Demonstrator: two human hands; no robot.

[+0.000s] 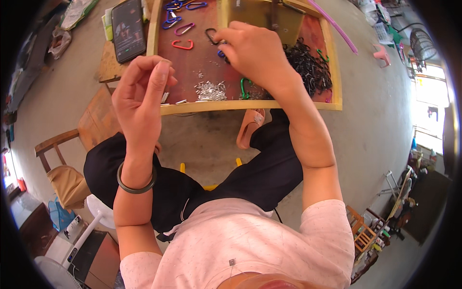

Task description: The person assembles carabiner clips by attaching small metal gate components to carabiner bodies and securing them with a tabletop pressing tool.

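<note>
My right hand [257, 55] reaches over a wood-rimmed work tray [231, 105], its fingertips closed on a black carabiner hook [211, 35]. Under its fingers a dark blue piece [221, 54] partly shows. Above the tray's near left side, my left hand [142, 94] is curled with thumb and forefinger together; anything between them is too small to make out. Small silver pins [211, 90] lie heaped by the near rim. A green carabiner [245, 89] lies right of them. Farther off are a red carabiner [182, 45], a purple one [184, 29] and several blue ones [172, 20].
A large pile of black carabiner parts [310, 70] fills the tray's right side, near a yellowish box [288, 24]. Left of the tray, a phone [128, 31] stands beside a wooden board. A purple strip [337, 29] crosses the right rim. A wooden chair [98, 118] stands at left.
</note>
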